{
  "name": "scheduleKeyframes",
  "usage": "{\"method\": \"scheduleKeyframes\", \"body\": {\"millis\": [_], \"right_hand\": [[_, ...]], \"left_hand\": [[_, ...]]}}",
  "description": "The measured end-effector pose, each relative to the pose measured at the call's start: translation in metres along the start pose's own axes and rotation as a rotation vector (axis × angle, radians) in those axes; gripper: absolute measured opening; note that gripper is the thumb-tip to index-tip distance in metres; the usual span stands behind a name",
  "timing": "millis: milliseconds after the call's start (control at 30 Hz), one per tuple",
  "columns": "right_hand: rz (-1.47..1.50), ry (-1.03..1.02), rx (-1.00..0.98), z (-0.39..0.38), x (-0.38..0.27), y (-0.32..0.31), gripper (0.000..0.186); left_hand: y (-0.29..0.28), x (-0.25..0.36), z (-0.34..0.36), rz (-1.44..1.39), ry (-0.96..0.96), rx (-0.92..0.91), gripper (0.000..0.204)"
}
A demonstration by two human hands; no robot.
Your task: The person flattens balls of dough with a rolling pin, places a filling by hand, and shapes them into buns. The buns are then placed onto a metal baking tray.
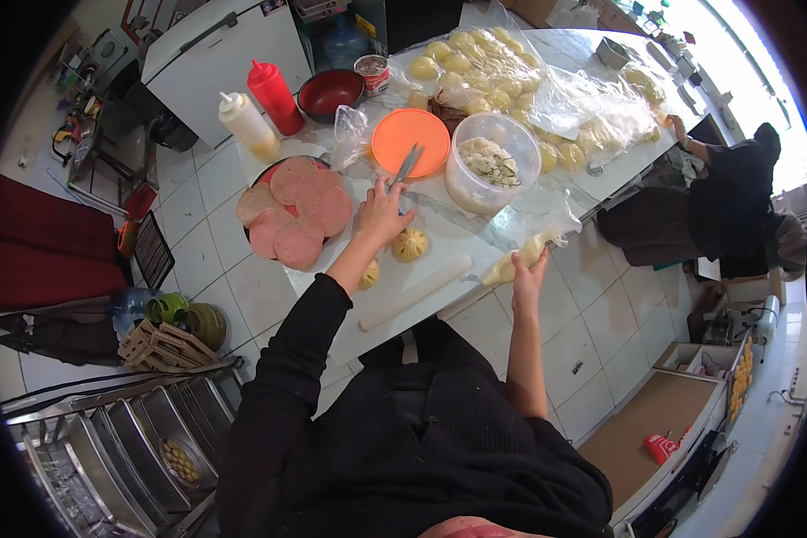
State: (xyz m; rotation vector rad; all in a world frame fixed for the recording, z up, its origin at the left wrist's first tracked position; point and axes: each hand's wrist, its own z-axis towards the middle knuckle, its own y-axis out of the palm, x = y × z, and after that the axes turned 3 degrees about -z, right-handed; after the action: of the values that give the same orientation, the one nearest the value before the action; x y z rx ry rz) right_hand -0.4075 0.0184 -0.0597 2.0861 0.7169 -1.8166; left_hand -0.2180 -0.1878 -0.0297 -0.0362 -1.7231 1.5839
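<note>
My left hand reaches over the table with its fingers at the handles of a pair of scissors. The grey blades point away from me, over an orange round lid. Closed around a clear plastic piping bag with pale yellow filling, my right hand is at the table's near right edge. Below my left hand sits a round, pleated dough bun; a second bun is partly hidden by my left forearm. A white rolling pin lies nearest to me.
Pink round meat slices cover a plate at left. Behind stand a white squeeze bottle, a red squeeze bottle and a dark red bowl. A clear tub holds pale filling. Dough balls lie under plastic. Another person works at right.
</note>
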Motion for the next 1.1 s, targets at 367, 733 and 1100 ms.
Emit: {"method": "scheduleKeyframes", "body": {"millis": [367,733,1100], "right_hand": [[-0.523,-0.488,-0.501,-0.024,-0.064,0.041,0.070],[-0.951,-0.928,-1.219,-0.005,-0.052,0.141,0.065],[-0.654,-0.530,-1.478,0.055,-0.058,0.168,0.039]], "left_hand": [[0.007,-0.025,0.037,-0.214,-0.015,0.040,0.039],[-0.043,0.016,-0.012,-0.264,-0.069,0.373,0.030],[-0.046,0.004,-0.236,-0.839,-0.579,1.070,0.011]]}}
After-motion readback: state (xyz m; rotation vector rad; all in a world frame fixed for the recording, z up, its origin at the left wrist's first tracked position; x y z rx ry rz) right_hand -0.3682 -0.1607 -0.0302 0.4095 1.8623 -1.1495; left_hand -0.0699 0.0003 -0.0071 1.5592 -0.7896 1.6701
